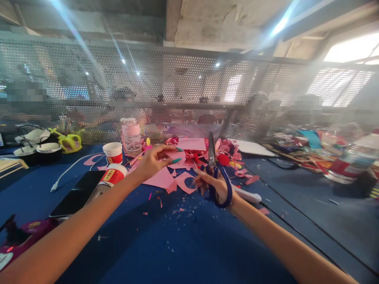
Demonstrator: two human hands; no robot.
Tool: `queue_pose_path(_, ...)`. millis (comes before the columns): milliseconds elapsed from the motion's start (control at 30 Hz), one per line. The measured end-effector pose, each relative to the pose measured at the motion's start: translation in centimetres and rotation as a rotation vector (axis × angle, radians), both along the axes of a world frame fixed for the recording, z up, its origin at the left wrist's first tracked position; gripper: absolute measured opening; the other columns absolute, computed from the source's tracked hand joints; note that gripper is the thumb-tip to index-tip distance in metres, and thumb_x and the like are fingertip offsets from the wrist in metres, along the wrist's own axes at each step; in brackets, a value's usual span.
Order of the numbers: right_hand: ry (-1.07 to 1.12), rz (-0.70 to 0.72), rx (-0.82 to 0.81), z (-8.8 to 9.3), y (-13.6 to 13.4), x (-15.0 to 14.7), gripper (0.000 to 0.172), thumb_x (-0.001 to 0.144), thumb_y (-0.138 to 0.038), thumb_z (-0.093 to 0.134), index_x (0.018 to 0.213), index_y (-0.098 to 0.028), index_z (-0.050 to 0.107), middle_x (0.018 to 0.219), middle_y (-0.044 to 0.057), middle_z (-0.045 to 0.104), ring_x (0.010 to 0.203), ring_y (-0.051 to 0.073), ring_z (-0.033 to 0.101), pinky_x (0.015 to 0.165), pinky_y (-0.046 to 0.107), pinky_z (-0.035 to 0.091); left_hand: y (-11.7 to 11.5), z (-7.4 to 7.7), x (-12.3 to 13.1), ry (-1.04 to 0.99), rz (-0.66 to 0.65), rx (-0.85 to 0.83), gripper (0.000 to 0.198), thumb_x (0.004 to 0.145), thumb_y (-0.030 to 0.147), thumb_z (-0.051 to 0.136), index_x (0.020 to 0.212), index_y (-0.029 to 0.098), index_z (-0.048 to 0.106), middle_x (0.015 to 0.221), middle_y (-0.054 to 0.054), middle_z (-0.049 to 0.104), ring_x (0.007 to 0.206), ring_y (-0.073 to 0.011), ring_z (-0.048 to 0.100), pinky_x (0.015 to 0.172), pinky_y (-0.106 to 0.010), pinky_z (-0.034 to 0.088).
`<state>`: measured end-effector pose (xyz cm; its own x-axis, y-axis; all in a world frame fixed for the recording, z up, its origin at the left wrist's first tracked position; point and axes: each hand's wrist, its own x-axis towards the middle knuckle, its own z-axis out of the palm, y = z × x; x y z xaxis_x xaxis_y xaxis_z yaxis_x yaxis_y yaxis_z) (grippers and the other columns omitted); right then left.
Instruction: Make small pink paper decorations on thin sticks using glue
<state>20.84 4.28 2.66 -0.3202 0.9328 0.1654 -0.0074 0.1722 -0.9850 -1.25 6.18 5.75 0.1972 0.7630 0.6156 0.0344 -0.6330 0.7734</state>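
My right hand (213, 185) grips blue-handled scissors (212, 165), fingers through the loops, blades closed and pointing up and away. My left hand (154, 159) reaches forward over the pile of pink paper scraps (177, 177), thumb and forefinger extended towards a pink piece (177, 156) that they seem to pinch. Teal nails show on the fingertips. Both forearms stretch over the blue table cloth (177, 244).
A glue bottle (111, 177) lies beside a dark phone (78, 193) and a white cable (69, 169). A paper cup (113, 152) and pink jar (131, 136) stand behind. A white tube (247, 194) lies right of the scissors. A perforated metal screen (189, 90) backs the table; clutter sits at right.
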Motion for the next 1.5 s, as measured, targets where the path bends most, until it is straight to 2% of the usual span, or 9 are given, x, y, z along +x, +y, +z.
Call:
queue_pose_path(67,0.188,0.041,-0.050,0.0,-0.5,-0.5,0.025,0.064,-0.037,0.069,0.077,-0.019,0.059,0.086,0.004,0.067,0.076,0.017,0.063,0.062,0.027,0.051,-0.7,-0.2,0.7,0.103,-0.040,0.045,0.038,0.063,0.018,0.069,0.100,0.018,0.062,0.107,-0.011,0.062,0.101,-0.0213,0.057,0.090,-0.037,0.045)
queue_pose_path(133,0.294,0.074,-0.097,0.1,-0.8,-0.9,0.020,0.063,-0.028,0.072,0.076,-0.020,0.060,0.084,0.002,0.067,0.082,0.018,0.064,0.075,0.032,0.050,-1.4,-0.3,1.2,0.179,-0.054,0.077,0.042,0.062,0.019,0.071,0.103,0.018,0.061,0.109,-0.012,0.060,0.103,-0.0226,0.055,0.092,-0.038,0.043)
queue_pose_path(267,0.385,0.032,-0.173,0.3,-1.0,-1.1,0.022,0.059,-0.022,0.074,0.062,-0.018,0.053,0.064,-0.003,0.064,0.066,0.015,0.065,0.074,0.034,0.052,-2.0,-0.6,1.5,0.266,-0.071,0.111,0.043,0.061,0.019,0.071,0.103,0.020,0.062,0.106,-0.011,0.062,0.102,-0.0234,0.055,0.091,-0.039,0.042)
queue_pose_path(400,0.374,0.013,-0.182,0.3,-0.6,-0.9,0.033,0.053,-0.022,0.077,0.056,-0.017,0.045,0.069,0.000,0.067,0.068,0.017,0.066,0.071,0.033,0.052,-1.6,-1.0,1.7,0.132,-0.127,-0.001,0.050,0.065,0.020,0.068,0.113,0.027,0.056,0.122,-0.009,0.053,0.112,-0.0241,0.049,0.093,-0.039,0.041)
queue_pose_path(567,0.244,0.015,-0.105,0.0,0.1,-0.2,0.030,0.057,-0.024,0.075,0.059,-0.020,0.045,0.079,0.003,0.068,0.072,0.021,0.066,0.073,0.036,0.050,-0.3,-1.1,1.6,0.119,-0.122,-0.197,0.042,0.071,0.025,0.063,0.112,0.026,0.057,0.118,-0.009,0.057,0.102,-0.0233,0.056,0.084,-0.037,0.046)
queue_pose_path(733,0.092,-0.005,-0.042,0.5,0.0,0.2,0.034,0.052,-0.026,0.078,0.058,-0.022,0.045,0.075,0.002,0.068,0.066,0.021,0.064,0.069,0.039,0.050,-0.3,-1.1,1.4,0.273,-0.172,-0.228,0.032,0.065,0.017,0.065,0.096,0.024,0.067,0.087,-0.004,0.070,0.077,-0.0187,0.064,0.070,-0.032,0.049)
queue_pose_path(900,0.030,-0.008,-0.048,0.6,-0.2,-0.2,0.036,0.047,-0.027,0.079,0.059,-0.022,0.045,0.074,0.001,0.066,0.063,0.018,0.062,0.068,0.038,0.050,-0.5,-1.4,1.5,0.299,-0.221,-0.220,0.026,0.061,0.011,0.065,0.082,0.024,0.070,0.078,-0.003,0.072,0.075,-0.0195,0.066,0.068,-0.032,0.051)
queue_pose_path(1133,-0.176,-0.050,0.022,1.9,-0.3,0.6,0.032,0.069,-0.048,0.059,0.065,-0.017,0.052,0.047,-0.002,0.055,0.038,0.010,0.050,0.038,0.022,0.040,0.1,-1.6,1.0,0.210,-0.119,-0.263,0.022,0.061,0.014,0.068,0.081,0.022,0.071,0.083,-0.006,0.071,0.079,-0.0209,0.067,0.073,-0.034,0.052)
queue_pose_path(1500,-0.634,0.072,0.187,3.7,0.0,2.6,0.032,0.072,-0.049,0.055,0.064,-0.017,0.053,0.046,-0.004,0.049,0.040,0.010,0.047,0.041,0.021,0.035,-0.4,2.6,-1.8,0.126,0.078,-0.056,0.020,0.056,0.016,0.072,0.075,0.022,0.069,0.077,-0.005,0.070,0.071,-0.0181,0.065,0.068,-0.032,0.053)
